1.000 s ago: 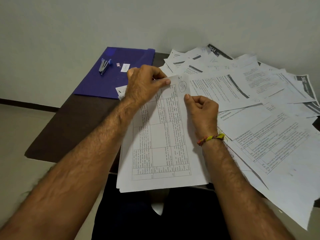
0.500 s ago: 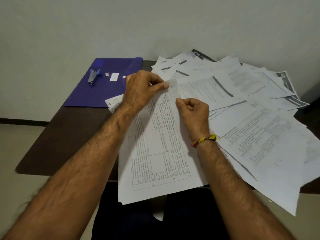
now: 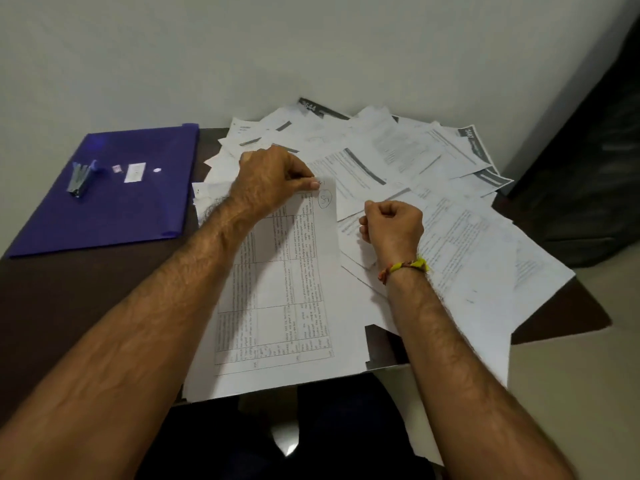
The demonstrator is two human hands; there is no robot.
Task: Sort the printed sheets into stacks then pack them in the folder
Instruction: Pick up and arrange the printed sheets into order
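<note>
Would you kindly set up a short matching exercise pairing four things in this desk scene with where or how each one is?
Things:
1. stapler
2. blue folder
3. left hand
4. right hand

States:
A. fist over the loose sheets
B. lying on the folder
C. pinching the table sheet's top corner
D. flat at the desk's far left

Pairs: 1-B, 2-D, 3-C, 4-A
</note>
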